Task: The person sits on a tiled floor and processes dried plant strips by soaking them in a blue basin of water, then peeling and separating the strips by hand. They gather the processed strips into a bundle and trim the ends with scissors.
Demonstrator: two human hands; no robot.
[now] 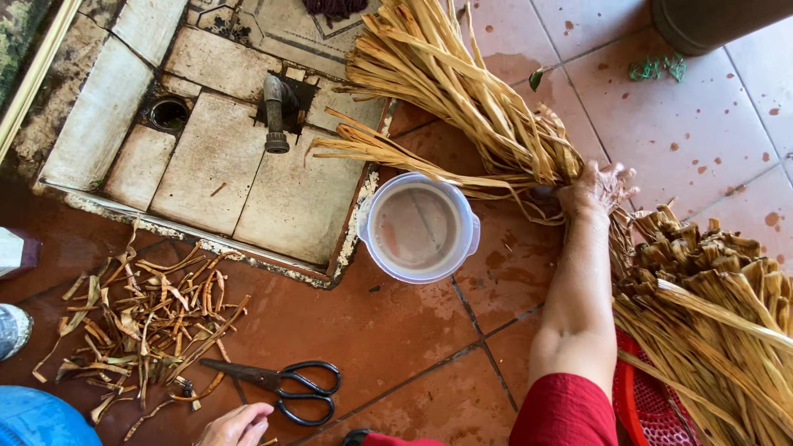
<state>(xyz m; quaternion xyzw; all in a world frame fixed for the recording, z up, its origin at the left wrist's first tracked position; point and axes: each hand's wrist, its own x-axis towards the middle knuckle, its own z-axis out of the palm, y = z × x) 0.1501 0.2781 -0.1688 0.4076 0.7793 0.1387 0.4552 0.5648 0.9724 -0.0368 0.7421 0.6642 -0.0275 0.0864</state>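
Gripping dried leaf bundle (487, 107) — right hand (596, 192) fingers closed; left hand (239, 425) loose beside scissors (285, 388).

Tan fibre bundle (462, 91); black scissors (285, 384)

The floor is laid with square reddish-brown terracotta tiles (396, 330), wet and dark along the lower and left parts, paler pink and speckled with rust-coloured spots toward the upper right corner. Dark grout lines cross it diagonally. In the upper left sits a sunken washing bay of worn grey-cream stone tiles (215, 165), bordered by a chipped, crumbling raised edge (206, 244). A corroded metal water tap (277, 111) stands near the middle of the bay, and a round dark drain hole (169, 114) lies to its left. Daylight falls evenly, without hard shadows.
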